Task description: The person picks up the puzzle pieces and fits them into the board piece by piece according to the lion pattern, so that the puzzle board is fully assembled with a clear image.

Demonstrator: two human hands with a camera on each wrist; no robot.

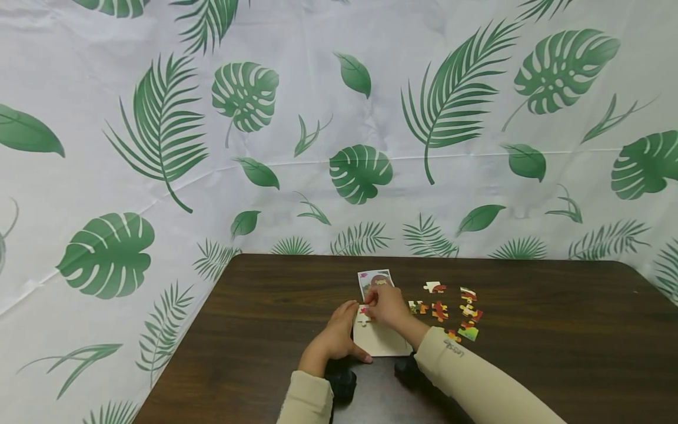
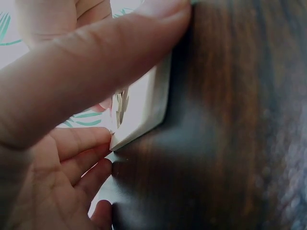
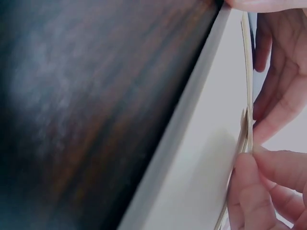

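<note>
Head view: I had the left hand [image 1: 336,338] spread along the left and near edges of the pale board [image 1: 381,344]; the right hand [image 1: 389,306] worked its far-left corner, at a puzzle piece [image 1: 362,318]. Picture card [image 1: 375,278] sat just beyond, loose pieces [image 1: 439,311] right (small cluster). Left wrist: fingers extended, tips touched the board's side. Right wrist: I saw thumb and finger pinch a thin edge, probably that puzzle piece, blurred.
</note>
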